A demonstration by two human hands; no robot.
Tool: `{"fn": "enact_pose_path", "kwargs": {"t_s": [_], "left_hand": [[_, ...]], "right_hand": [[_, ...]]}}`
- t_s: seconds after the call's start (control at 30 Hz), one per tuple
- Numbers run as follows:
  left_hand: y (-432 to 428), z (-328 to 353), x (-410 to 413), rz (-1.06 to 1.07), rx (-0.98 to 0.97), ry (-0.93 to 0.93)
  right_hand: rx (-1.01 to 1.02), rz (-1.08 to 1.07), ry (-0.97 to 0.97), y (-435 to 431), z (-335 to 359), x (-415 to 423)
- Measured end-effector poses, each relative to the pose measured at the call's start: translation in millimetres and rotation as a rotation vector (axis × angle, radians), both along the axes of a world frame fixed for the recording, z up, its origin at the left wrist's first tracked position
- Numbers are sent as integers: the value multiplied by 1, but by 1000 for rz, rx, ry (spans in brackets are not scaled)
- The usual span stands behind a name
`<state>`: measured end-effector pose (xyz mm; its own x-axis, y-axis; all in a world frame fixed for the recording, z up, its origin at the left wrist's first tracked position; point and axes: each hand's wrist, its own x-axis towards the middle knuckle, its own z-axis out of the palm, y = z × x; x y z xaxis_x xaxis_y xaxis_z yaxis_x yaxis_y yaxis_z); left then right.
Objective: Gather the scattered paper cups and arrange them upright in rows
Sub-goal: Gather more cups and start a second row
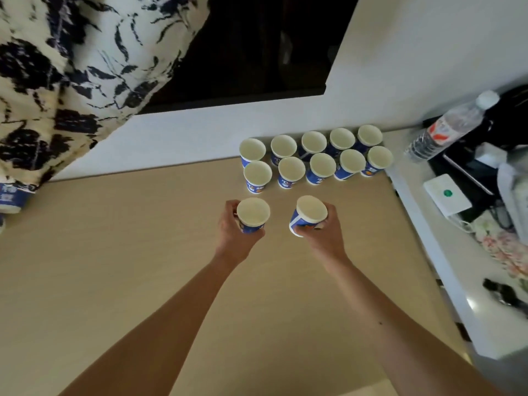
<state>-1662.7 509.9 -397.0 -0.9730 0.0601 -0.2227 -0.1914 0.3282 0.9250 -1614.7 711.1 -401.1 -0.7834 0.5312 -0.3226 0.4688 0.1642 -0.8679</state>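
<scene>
At the far left edge of the frame, a blue-printed paper cup [13, 197] peeks from under a cream-and-navy patterned fabric [71, 67], apart from the rest and apparently not yet gathered. Near the centre, a person's left hand [234, 227] is wrapped around an upright blue-and-white paper cup [253, 214], its cream mouth facing the camera. Just beside it to the right, the right hand [324, 232] grips a second blue-and-white paper cup [310, 214], this one tilted, its rim leaning toward the upper right and its base toward the lower left.

Directly above both hands in the frame, ten matching cups stand upright on the pale wooden counter [114, 252] in two rows of five: the back row [311, 141] against the white wall, the front row [317, 167] nearer the hands. The left-hand cup sits almost straight below the first cup of the front row, so a third row would likely begin there; the tilted cup (its long axis well off vertical) would need righting before it is set down beside it.

At the upper right of the frame, a clear plastic water bottle [445, 130] with a red-and-white label lies on its side on a white side ledge [428, 224].
</scene>
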Motion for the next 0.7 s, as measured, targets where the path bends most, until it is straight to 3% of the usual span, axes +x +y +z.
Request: {"fn": "enact_pose_path", "kwargs": {"t_s": [0.7], "left_hand": [[51, -45, -36, 61, -197, 67]], "right_hand": [[69, 116, 89, 36, -37, -23]]}}
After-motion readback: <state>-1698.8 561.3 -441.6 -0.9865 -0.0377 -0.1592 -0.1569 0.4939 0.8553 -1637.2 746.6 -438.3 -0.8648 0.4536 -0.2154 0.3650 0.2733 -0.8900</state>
